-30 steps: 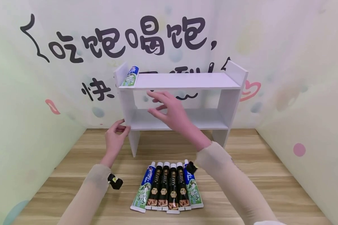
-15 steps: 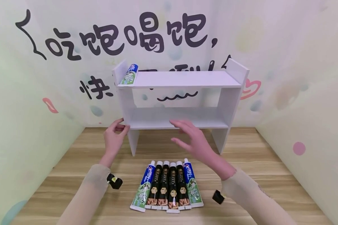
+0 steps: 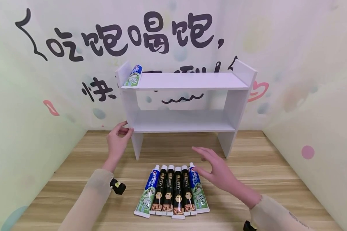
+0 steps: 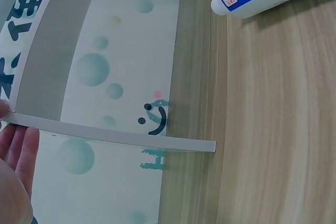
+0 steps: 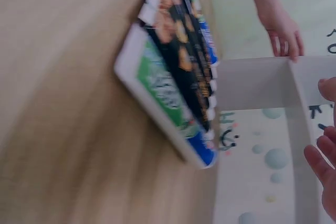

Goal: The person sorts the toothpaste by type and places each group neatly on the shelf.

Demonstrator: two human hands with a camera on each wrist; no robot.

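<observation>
A white two-tier shelf [image 3: 185,131] stands at the back of the table. My left hand [image 3: 118,141] holds the front edge of its left side panel [image 4: 121,136], thumb on one side and fingers on the other. My right hand [image 3: 217,168] is in the air with fingers spread and nothing in it. Its thumb overlaps the cap end of the right blue-and-green toothpaste tube [image 3: 199,192] in the head view. Several black toothpaste tubes [image 3: 177,192] lie side by side between that one and another blue-and-green toothpaste tube [image 3: 147,194] at the left.
One more blue-and-green toothpaste tube [image 3: 133,77] lies on the top board at its left end, against the raised side. Patterned walls [image 3: 312,96] with black lettering at the back enclose the wooden table [image 3: 104,205].
My right hand has come down and to the right, from in front of the upper shelf to over the right end of the tube row. The left hand keeps its hold.
</observation>
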